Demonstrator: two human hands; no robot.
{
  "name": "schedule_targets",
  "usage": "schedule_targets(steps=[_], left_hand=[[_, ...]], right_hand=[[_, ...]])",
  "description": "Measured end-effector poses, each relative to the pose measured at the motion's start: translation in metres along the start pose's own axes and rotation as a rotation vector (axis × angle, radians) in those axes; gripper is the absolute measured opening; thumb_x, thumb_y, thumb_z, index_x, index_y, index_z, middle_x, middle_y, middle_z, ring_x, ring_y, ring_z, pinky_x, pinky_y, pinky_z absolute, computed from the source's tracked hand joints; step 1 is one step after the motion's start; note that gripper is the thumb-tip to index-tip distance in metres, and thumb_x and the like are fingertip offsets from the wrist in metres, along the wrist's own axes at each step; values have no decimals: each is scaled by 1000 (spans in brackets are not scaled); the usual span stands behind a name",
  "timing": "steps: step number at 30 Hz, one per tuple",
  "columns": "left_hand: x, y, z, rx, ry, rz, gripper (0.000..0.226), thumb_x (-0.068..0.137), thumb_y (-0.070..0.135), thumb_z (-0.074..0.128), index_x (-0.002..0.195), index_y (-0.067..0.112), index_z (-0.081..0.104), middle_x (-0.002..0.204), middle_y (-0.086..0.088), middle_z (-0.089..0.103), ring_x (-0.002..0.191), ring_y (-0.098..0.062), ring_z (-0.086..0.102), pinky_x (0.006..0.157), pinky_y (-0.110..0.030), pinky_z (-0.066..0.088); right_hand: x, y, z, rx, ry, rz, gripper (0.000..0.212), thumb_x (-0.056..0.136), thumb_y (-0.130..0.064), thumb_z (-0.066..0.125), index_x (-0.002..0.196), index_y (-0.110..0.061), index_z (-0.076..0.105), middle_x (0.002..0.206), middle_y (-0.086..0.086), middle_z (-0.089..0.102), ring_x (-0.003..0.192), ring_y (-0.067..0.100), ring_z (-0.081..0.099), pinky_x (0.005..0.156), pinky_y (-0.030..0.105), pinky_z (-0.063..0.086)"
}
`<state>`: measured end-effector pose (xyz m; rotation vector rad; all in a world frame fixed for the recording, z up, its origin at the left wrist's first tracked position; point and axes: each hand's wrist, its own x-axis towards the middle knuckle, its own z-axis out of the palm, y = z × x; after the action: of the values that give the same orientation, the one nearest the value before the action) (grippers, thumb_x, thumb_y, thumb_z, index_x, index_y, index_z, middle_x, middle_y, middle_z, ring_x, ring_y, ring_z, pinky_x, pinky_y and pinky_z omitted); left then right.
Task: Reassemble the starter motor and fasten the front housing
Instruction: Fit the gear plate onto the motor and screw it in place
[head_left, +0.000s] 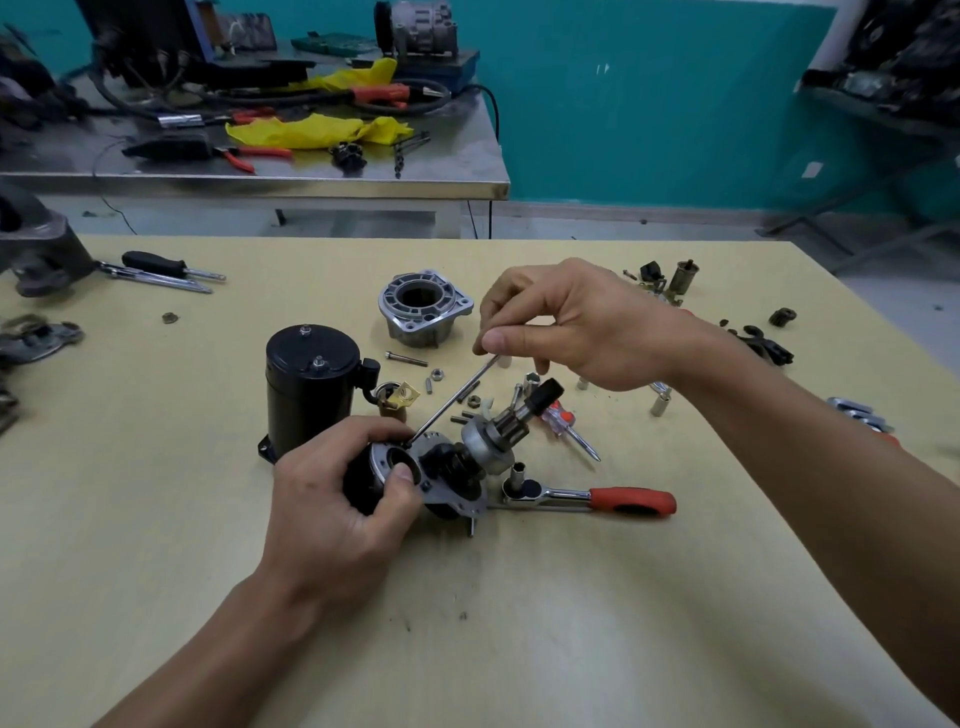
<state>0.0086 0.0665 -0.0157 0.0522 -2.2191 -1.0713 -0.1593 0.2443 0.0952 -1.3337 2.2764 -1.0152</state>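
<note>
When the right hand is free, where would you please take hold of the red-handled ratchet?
Probably by its red grip, from above on the right: the ratchet lies flat, handle pointing right with bare table around it, while its socket head crowds the starter assembly.

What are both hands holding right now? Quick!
Left hand: grips the motor assembly.
Right hand: pinches a long thin metal rod, its tip at the assembly's plate.
</note>
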Motion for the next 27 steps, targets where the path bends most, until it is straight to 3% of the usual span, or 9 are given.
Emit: schedule_targets(steps=[3,7,9,11,14,18,23,27], left_hand=[[0,0,0,-8,2,-6,33,77,32,53,95,13,73,88,12,70,81,-4,66,68,-12,49],[0,0,1,-14,5,-1,29,76,31,54,95,17,72,88,12,69,80,-6,66,67,-15,50],[0,1,0,-25,6,-6,26,77,31,53,96,24,69,91,14,69,84,-3,66,68,-14,50],[0,1,0,-33,7,-18,26,77,32,53,98,27,67,93,16,69,87,0,66,71,-10,49],[1,0,0,-42,4,-56,29,77,33,51,100,28,68,96,17,70,91,1,66,76,-9,48],[1,-3,-2,-63,-36,-75,37,77,33,48,106,23,69,101,14,70,96,-4,67,79,-15,51],[-2,-5,0,-175,-148,-109,57,76,28,41,129,26,63,114,12,69,114,-17,64,88,-32,53],[-7,-4,3,-193,-189,-95,59,76,26,40,131,36,59,120,16,68,121,-14,62,94,-26,52]], right_hand=[[1,-1,-1,3,-2,49,18,94,-19,67,97,-5,78,80,7,74,62,10,65,57,22,53],[3,-8,0,-49,-6,63,19,96,-24,64,95,-12,79,68,1,74,48,13,53,48,27,47],[5,-12,6,41,35,84,16,97,-26,64,95,-20,78,58,1,69,43,14,45,42,22,39],[6,-12,13,178,125,146,16,96,-27,66,90,-17,77,53,1,65,39,11,44,39,18,35],[4,-13,23,362,214,228,21,94,-23,68,82,-7,73,56,3,68,40,11,53,38,19,40],[-4,-15,27,520,132,242,14,95,-13,65,85,-7,73,72,10,74,52,14,63,44,21,48],[-9,-21,30,131,234,119,15,92,-25,70,78,-26,75,53,-14,61,44,3,48,45,12,36],[-5,-26,31,-150,278,64,12,88,-35,71,87,-26,79,71,-9,51,66,7,47,56,13,35]])
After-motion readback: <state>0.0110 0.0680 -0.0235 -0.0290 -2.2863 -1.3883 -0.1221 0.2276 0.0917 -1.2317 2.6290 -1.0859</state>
